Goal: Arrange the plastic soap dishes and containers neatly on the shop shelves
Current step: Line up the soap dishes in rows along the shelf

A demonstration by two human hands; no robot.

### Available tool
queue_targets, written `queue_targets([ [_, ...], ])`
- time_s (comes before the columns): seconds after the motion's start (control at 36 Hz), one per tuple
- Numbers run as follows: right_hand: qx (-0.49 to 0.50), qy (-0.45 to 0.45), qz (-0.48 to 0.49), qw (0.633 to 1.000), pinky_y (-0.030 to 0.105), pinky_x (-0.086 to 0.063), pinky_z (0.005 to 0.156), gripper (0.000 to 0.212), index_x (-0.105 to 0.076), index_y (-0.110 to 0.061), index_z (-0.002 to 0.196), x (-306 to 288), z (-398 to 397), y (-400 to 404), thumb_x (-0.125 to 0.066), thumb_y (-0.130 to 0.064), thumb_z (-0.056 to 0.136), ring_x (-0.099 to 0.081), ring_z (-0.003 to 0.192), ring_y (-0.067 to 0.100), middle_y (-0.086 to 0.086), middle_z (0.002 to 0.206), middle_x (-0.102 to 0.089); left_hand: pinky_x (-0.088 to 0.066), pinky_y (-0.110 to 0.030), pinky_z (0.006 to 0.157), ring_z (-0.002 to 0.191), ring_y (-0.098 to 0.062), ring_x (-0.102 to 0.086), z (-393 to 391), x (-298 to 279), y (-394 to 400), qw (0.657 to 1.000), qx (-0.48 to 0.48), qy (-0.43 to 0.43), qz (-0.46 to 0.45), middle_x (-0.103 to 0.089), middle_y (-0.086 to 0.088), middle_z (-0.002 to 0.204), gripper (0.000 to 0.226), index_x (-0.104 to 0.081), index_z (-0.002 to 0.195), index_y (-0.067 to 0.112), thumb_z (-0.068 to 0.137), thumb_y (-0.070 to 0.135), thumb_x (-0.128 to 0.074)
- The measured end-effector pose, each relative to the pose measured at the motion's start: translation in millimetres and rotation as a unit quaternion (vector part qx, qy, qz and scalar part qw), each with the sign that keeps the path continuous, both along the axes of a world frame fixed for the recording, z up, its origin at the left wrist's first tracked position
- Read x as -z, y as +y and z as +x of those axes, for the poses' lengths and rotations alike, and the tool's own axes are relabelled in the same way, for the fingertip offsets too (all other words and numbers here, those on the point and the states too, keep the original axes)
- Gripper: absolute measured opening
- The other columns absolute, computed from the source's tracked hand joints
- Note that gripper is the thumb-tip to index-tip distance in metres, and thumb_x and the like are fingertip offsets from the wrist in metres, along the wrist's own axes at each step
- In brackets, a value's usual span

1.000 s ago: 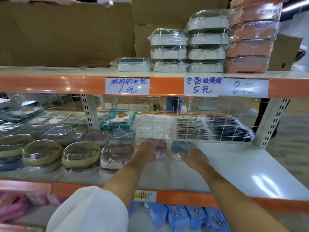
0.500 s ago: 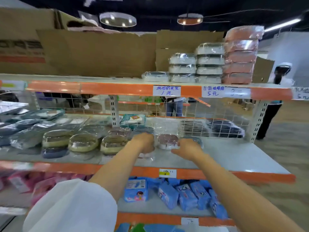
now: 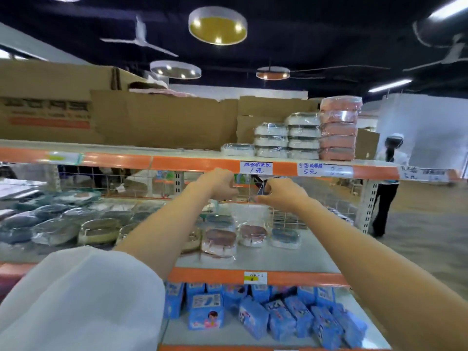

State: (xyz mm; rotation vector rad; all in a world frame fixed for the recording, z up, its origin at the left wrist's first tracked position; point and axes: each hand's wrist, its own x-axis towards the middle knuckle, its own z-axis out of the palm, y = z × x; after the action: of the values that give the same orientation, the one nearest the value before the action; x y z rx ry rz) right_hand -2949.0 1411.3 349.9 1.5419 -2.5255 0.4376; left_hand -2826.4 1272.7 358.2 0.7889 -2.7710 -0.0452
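Note:
My left hand (image 3: 221, 184) and my right hand (image 3: 279, 195) are raised side by side in front of the middle shelf (image 3: 291, 259), just under the upper shelf's orange edge. Their fingers are curled, and I see nothing plainly held in either. Below them, wrapped soap dishes stand on the middle shelf: two pink ones (image 3: 219, 240) (image 3: 253, 235) and a blue one (image 3: 286, 236). Rows of green and dark wrapped dishes (image 3: 98, 230) fill the shelf's left part. A clear plastic pack (image 3: 249, 212) stands behind the dishes. White containers (image 3: 287, 140) and pink containers (image 3: 338, 129) are stacked on the upper shelf.
Blue packets (image 3: 278, 317) lie on the bottom shelf. Cardboard boxes (image 3: 157, 117) line the back of the top shelf. A wire grid (image 3: 304, 196) backs the middle shelf. A person in white (image 3: 388, 173) stands in the aisle at right. Handwritten price labels (image 3: 255, 167) hang on the orange edge.
Both hands have lifted off the soap dishes and risen to the upper shelf's edge. The camera has tilted up and drawn back, showing the ceiling and the bottom shelf.

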Motion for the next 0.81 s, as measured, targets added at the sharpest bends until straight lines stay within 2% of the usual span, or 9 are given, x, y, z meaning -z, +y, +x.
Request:
queue_targets([
  [0.17, 0.009, 0.010, -0.044, 0.999, 0.031, -0.047, 0.073, 0.037, -0.054, -0.012, 0.105, -36, -14, -12, -0.054, -0.047, 0.094, -0.056, 0.085, 0.019, 0.005, 0.098, -0.060, -0.049, -0.035, 0.085, 0.099, -0.022, -0.058, 8, -34, -18, 0.997, -0.021, 0.076, 0.009, -0.063, -0.006, 0.109, 0.035, -0.060, 0.114, 0.009, 0.092, 0.036, -0.056],
  [0.28, 0.009, -0.015, -0.078, 0.997, 0.036, -0.049, 0.081, 0.039, -0.056, -0.009, 0.108, -49, -34, -28, -0.054, -0.045, 0.094, -0.060, 0.094, 0.023, 0.010, 0.104, -0.064, -0.042, -0.031, 0.077, 0.102, -0.025, -0.057, 5, -46, -36, 0.992, -0.043, 0.122, 0.007, -0.063, -0.009, 0.111, 0.035, -0.059, 0.114, 0.008, 0.093, 0.036, -0.056],
  [0.36, 0.012, -0.029, -0.100, 0.994, 0.040, -0.049, 0.084, 0.042, -0.059, -0.002, 0.110, -55, -51, -42, -0.054, -0.041, 0.095, -0.061, 0.101, 0.032, 0.018, 0.109, -0.065, -0.043, -0.031, 0.079, 0.104, -0.027, -0.057, -5, -50, -53, 0.987, -0.068, 0.147, 0.004, -0.064, -0.010, 0.113, 0.033, -0.060, 0.111, 0.009, 0.092, 0.035, -0.055],
  [0.5, 0.012, -0.021, -0.102, 0.994, 0.034, -0.042, 0.070, 0.042, -0.060, 0.005, 0.110, -60, -93, -68, -0.049, -0.034, 0.098, -0.060, 0.099, 0.032, 0.020, 0.109, -0.064, -0.049, -0.036, 0.080, 0.093, -0.028, -0.060, -32, -57, -82, 0.984, -0.099, 0.149, -0.001, -0.066, -0.013, 0.100, 0.030, -0.066, 0.097, 0.005, 0.091, 0.032, -0.055],
  [0.58, 0.006, -0.015, -0.098, 0.995, 0.027, -0.037, 0.057, 0.038, -0.059, -0.003, 0.086, -65, -123, -85, -0.047, -0.037, 0.100, -0.058, 0.081, 0.023, 0.010, 0.084, -0.058, -0.050, -0.038, 0.081, 0.092, -0.030, -0.061, -56, -64, -101, 0.984, -0.116, 0.133, -0.001, -0.067, -0.013, 0.098, 0.038, -0.068, 0.097, 0.000, 0.093, 0.035, -0.054],
  [0.64, 0.008, -0.013, -0.101, 0.995, 0.030, -0.035, 0.056, 0.043, -0.043, -0.012, 0.065, -70, -144, -99, -0.046, -0.038, 0.099, -0.045, 0.064, 0.019, 0.003, 0.066, -0.043, -0.048, -0.037, 0.080, 0.091, -0.029, -0.061, -74, -70, -113, 0.985, -0.129, 0.115, 0.007, -0.065, -0.011, 0.097, 0.039, -0.067, 0.101, 0.001, 0.093, 0.037, -0.053],
  [0.69, 0.009, 0.002, -0.090, 0.996, 0.031, -0.036, 0.060, 0.048, -0.033, -0.014, 0.059, -75, -165, -111, -0.044, -0.038, 0.100, -0.038, 0.058, 0.017, 0.002, 0.061, -0.035, -0.048, -0.037, 0.075, 0.087, -0.027, -0.060, -94, -75, -126, 0.986, -0.141, 0.087, 0.011, -0.064, -0.009, 0.094, 0.036, -0.065, 0.093, 0.005, 0.093, 0.039, -0.053],
  [0.75, 0.009, -0.001, -0.099, 0.995, 0.029, -0.035, 0.054, 0.049, -0.031, -0.015, 0.059, -82, -186, -123, -0.045, -0.038, 0.100, -0.037, 0.055, 0.016, 0.003, 0.061, -0.036, -0.042, -0.032, 0.063, 0.072, -0.024, -0.054, -113, -79, -139, 0.984, -0.159, 0.074, 0.010, -0.058, -0.008, 0.079, 0.038, -0.056, 0.072, 0.008, 0.091, 0.040, -0.054],
  [0.81, 0.014, -0.014, -0.109, 0.994, 0.027, -0.032, 0.050, 0.048, -0.032, -0.016, 0.060, -86, -208, -135, -0.046, -0.038, 0.099, -0.041, 0.057, 0.017, 0.004, 0.064, -0.041, -0.037, -0.030, 0.061, 0.066, -0.023, -0.049, -130, -80, -152, 0.981, -0.176, 0.076, 0.009, -0.052, -0.007, 0.070, 0.042, -0.052, 0.068, 0.006, 0.090, 0.040, -0.054],
])
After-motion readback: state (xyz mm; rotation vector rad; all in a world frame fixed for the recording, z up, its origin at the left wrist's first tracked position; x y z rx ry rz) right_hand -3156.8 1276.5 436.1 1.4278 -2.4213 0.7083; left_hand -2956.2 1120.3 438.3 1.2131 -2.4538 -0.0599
